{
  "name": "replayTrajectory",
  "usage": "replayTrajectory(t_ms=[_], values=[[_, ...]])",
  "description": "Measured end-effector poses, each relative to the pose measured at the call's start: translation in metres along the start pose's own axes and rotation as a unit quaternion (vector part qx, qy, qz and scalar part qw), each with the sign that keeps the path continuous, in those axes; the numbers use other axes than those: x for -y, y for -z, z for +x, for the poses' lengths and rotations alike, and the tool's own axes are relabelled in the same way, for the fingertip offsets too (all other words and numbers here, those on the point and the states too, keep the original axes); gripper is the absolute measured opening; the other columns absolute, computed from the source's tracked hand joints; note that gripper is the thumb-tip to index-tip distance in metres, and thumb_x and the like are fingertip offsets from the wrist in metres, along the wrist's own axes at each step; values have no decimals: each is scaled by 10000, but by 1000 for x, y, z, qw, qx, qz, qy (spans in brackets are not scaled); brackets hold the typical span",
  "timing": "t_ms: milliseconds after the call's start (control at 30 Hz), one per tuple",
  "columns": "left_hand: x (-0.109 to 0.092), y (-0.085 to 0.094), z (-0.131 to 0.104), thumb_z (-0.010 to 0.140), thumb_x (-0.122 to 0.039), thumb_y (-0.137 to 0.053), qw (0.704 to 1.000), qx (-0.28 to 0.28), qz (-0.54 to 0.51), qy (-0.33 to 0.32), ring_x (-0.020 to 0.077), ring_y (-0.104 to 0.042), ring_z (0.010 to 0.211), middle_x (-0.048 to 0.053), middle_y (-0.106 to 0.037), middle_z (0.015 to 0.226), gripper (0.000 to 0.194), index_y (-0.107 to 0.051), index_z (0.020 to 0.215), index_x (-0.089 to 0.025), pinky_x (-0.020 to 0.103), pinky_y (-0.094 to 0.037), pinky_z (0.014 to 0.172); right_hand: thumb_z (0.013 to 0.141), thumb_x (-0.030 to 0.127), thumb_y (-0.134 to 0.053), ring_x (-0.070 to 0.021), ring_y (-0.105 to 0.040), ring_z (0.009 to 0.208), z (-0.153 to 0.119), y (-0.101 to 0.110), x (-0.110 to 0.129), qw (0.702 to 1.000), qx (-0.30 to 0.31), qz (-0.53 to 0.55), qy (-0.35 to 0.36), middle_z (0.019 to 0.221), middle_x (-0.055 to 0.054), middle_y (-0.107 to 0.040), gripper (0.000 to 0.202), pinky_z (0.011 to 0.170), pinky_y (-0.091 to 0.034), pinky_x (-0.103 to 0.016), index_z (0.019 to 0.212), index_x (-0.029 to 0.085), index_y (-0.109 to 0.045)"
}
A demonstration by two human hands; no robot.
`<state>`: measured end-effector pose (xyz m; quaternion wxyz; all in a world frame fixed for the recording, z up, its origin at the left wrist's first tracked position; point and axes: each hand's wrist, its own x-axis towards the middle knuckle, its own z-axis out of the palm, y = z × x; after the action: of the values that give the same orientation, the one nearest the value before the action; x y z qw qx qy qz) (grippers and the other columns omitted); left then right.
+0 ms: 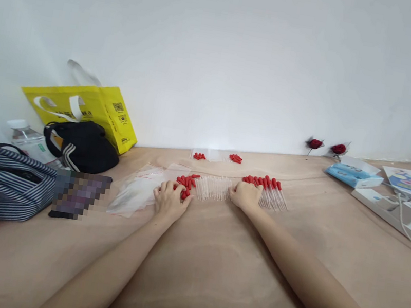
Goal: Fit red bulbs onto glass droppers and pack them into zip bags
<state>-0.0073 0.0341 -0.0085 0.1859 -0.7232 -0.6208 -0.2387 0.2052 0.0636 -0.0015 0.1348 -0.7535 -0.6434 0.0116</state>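
Observation:
My left hand (170,201) rests at a small heap of red rubber bulbs (184,180), its fingers curled and its thumb and forefinger around one or two of them. To its right, thin clear tubes (213,188) lie side by side in a row. At the right end of that row my right hand (247,195) is closed, its fingertips down among the tubes; what they pinch is hidden. Just beyond it, more clear tubes (274,202) lie with red bulbs (266,182) on their far ends, forming droppers.
Clear plastic bags (137,190) lie left of my left hand. Near the wall are bags with red bulbs (199,156). A yellow bag (117,122), black pouch (85,148), bottle (28,139) and striped bag (9,185) stand left. Right: blue packet (350,174), white power strip (380,205).

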Motion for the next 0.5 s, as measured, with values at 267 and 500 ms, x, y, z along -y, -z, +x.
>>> replayTrajectory(t_ms=[267,500], values=[[-3,-3,6,767,-305,-529,1000,-13,10,-23,278,-440,925,100,-566,954,153,-609,729,-180,436,-266,806,739,322,-459,-253,-597,749,8,-3,12,999,20,16,-22,779,-147,-654,293,775,-264,-411,811,113,-651],[-3,6,-2,804,-281,-502,995,-75,-63,-12,274,-463,941,98,-580,958,136,-602,799,-189,425,-291,820,769,286,-406,-261,-562,822,-1,6,3,999,-20,32,11,828,-155,-640,280,761,-304,-394,796,113,-625]])
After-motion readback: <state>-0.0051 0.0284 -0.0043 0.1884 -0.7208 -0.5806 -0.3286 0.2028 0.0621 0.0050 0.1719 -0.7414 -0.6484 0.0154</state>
